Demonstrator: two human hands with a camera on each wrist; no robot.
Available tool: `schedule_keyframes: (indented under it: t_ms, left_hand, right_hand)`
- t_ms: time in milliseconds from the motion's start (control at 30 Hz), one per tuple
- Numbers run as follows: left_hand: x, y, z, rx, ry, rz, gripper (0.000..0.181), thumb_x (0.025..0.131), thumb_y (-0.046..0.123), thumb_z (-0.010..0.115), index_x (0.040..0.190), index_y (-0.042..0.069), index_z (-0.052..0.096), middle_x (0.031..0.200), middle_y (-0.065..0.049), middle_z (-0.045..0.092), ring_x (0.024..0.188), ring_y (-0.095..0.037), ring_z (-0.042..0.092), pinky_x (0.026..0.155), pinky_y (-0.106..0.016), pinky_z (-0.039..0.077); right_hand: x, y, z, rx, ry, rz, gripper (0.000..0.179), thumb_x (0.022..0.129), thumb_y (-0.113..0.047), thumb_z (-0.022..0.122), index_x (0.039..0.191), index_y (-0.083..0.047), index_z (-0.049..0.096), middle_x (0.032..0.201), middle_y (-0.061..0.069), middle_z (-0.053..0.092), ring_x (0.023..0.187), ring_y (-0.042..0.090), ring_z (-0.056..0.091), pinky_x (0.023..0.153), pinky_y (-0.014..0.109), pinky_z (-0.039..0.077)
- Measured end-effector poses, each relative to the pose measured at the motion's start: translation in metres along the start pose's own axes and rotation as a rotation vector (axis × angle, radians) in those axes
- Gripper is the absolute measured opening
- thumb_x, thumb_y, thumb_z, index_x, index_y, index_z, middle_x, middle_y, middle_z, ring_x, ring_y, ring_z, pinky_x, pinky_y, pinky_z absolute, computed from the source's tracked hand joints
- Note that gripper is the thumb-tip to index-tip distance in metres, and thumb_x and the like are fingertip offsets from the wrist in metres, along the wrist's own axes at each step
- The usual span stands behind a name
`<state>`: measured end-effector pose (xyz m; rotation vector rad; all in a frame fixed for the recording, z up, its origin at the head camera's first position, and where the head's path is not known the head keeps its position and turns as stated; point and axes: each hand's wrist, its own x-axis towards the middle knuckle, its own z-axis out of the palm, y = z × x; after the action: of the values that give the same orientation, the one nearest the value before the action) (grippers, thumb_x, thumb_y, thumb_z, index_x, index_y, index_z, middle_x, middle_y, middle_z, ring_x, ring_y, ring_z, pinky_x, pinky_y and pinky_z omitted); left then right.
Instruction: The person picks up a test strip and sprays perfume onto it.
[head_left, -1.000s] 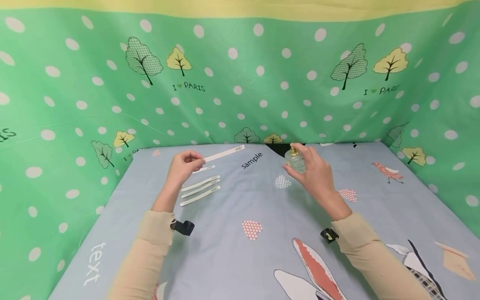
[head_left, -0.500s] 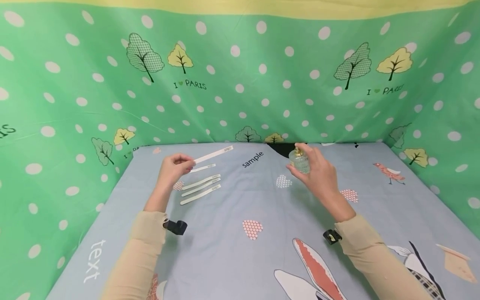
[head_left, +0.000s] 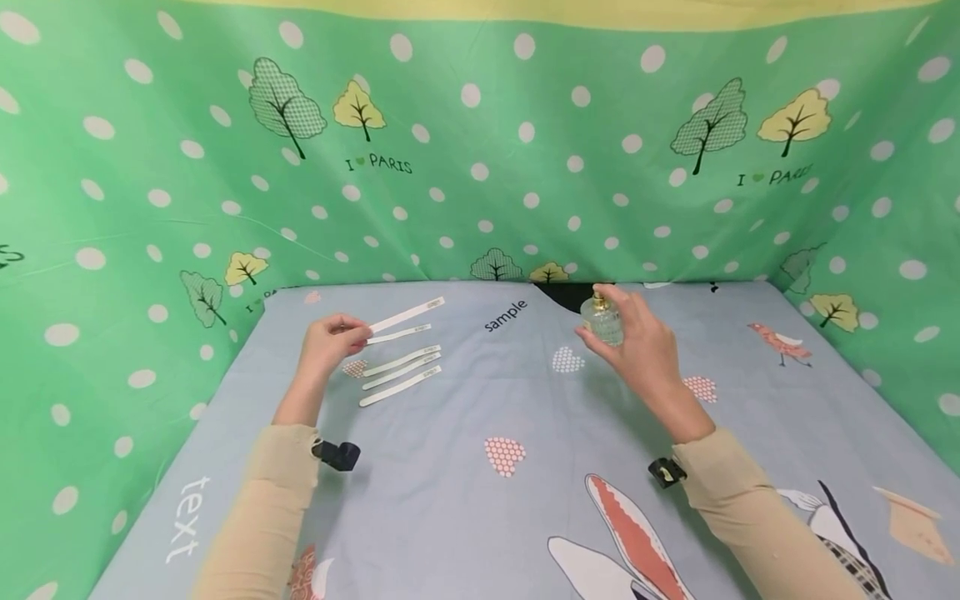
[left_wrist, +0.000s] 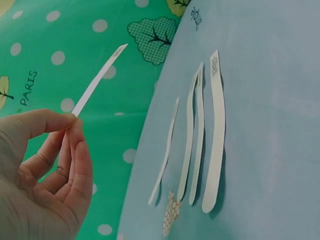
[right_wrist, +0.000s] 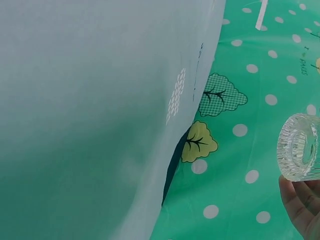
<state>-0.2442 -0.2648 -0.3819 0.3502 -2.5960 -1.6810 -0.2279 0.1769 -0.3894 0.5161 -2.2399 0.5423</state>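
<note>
1. The left hand (head_left: 327, 343) pinches one end of a white paper strip (head_left: 408, 315), raised, its printed end slanting up and away.
2. The right hand (head_left: 637, 340) grasps a clear glass bottle (head_left: 603, 323) with a gold top, well apart from that strip.
3. Near the left hand, four similar strips (left_wrist: 199, 135) lie on the cloth-covered counter (head_left: 435, 517).
4. Green dotted fabric (head_left: 450, 208) hangs behind.
</note>
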Motion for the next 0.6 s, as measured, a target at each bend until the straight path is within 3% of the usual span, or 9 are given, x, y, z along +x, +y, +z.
schedule_keyframes:
  t_ms: [600]
  left_hand:
    - [0.005,-0.024,-0.006,0.030,0.001,-0.066,0.027,0.092,0.015,0.068,0.109,-0.005,0.065,0.072,0.015,0.063,0.069,0.002,0.063,0.072,-0.017,0.057]
  right_hand:
    - [-0.003,0.005,0.000,0.000,-0.005,0.022,0.069,0.077,-0.031,0.086,0.134,-0.020,0.049,0.101,0.014,0.063,0.049,0.017,0.036,0.041,0.026,0.028]
